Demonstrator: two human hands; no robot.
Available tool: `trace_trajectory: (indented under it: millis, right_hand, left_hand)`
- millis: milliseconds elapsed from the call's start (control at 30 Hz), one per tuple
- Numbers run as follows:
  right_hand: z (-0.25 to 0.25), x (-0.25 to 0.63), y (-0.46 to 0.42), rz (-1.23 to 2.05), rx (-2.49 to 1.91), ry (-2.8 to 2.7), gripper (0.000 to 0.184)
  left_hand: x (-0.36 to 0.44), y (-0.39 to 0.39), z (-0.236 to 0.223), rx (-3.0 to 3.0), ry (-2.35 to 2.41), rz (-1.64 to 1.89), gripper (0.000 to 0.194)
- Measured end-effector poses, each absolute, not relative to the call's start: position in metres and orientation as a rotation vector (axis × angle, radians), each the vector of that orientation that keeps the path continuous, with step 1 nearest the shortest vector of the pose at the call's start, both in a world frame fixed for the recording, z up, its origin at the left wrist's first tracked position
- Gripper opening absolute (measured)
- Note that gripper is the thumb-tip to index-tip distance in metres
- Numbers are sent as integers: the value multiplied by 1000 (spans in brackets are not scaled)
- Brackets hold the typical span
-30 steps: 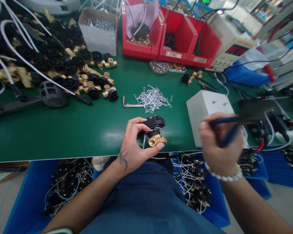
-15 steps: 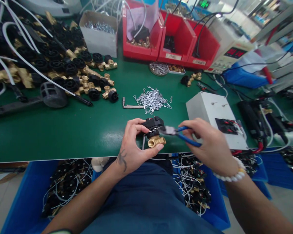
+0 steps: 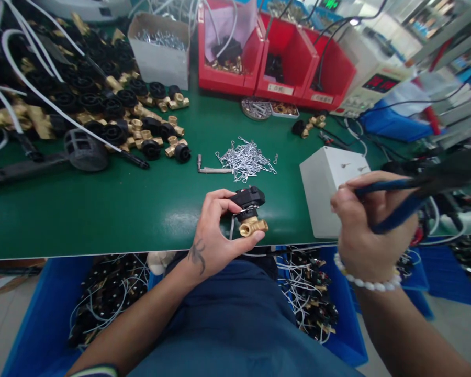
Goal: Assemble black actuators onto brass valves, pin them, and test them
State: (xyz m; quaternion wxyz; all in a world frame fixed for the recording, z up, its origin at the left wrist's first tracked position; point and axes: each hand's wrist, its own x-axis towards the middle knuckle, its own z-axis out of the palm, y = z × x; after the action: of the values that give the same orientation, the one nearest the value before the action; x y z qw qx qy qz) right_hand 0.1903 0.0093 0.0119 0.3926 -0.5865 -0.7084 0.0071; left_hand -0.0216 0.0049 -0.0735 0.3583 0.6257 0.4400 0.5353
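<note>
Over the bench's front edge, my left hand (image 3: pixel 215 235) grips a brass valve with a black actuator (image 3: pixel 251 212), thumb under the brass body and fingers on the black part. A grey cable hangs from it. My right hand (image 3: pixel 377 225) is wrapped round the blue handles of a pair of pliers (image 3: pixel 394 201), raised in front of the grey box; the dark jaws point right and are blurred. Beyond my left hand lies a heap of silver R-shaped clips (image 3: pixel 246 159), with a small metal bent rod (image 3: pixel 214 170) at its left side.
Brass valves with black caps (image 3: pixel 141 131) crowd the left of the bench, beside a black mallet (image 3: pixel 85 150). Red bins (image 3: pixel 230 84) and a cardboard box of metal pins (image 3: pixel 160 65) stand behind. A grey switch box (image 3: pixel 322 193) sits right. Blue crates (image 3: pixel 31 319) are below.
My right hand has drawn the pliers away from the valve, to the right and up, turning the jaws rightward. My left hand and the valve have barely moved.
</note>
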Motion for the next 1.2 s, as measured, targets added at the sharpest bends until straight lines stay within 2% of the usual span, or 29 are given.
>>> trace_trajectory:
  millis: [167, 333, 500, 567, 700, 833, 900, 1067, 1200]
  right_hand:
    - [15, 188, 10, 237, -1498, -2286, 18]
    - [14, 190, 9, -33, -1498, -1822, 9]
    - [18, 190, 11, 259, -1576, -2431, 10]
    - [23, 191, 11, 161, -1590, -2328, 11]
    - [20, 191, 9, -71, -1504, -1774, 7]
    - [16, 190, 11, 157, -1495, -2368, 12]
    - [19, 191, 12, 203, -1486, -2483, 14]
    - [21, 191, 8, -15, -1519, -1869, 7]
    - [18, 186, 8, 249, -1624, -2396, 13]
  left_hand:
    - [-23, 5, -73, 1620, 1139, 1398, 44]
    - [-23, 5, -73, 1638, 1146, 1377, 44]
    - [-23, 5, -74, 1611, 1144, 1397, 45]
    - [-23, 5, -73, 1628, 1139, 1386, 44]
    - [-22, 5, -73, 1628, 1141, 1381, 43]
    - [-23, 5, -74, 1621, 1139, 1386, 45]
    - [-23, 5, -74, 1630, 1138, 1376, 45]
    - [-23, 4, -72, 1654, 1141, 1360, 44]
    - [-23, 3, -72, 1647, 1144, 1374, 44]
